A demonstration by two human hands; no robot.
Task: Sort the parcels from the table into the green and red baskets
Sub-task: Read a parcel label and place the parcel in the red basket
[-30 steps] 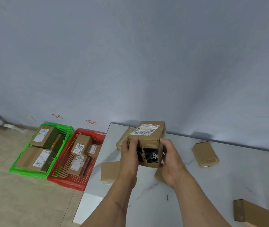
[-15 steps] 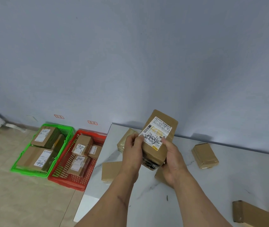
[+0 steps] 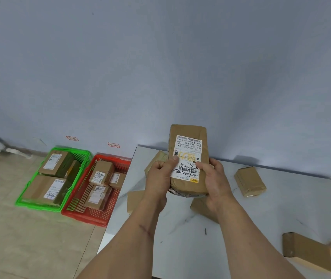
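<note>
Holding the parcel [image 3: 188, 158] upright above the surface [image 3: 261, 208], my left hand [image 3: 161, 176] and right hand [image 3: 214, 178] pinch its lower half, thumbs on the label. I judge the tall top end could tip it out of so low a grip, dropping it among the parcels beneath. I could also misread the scribbled, upside-down label and choose wrongly between green basket [image 3: 25, 204] and red basket [image 3: 92, 218]. Both wall tags are illegible; my forearms hide parcels below.
</note>
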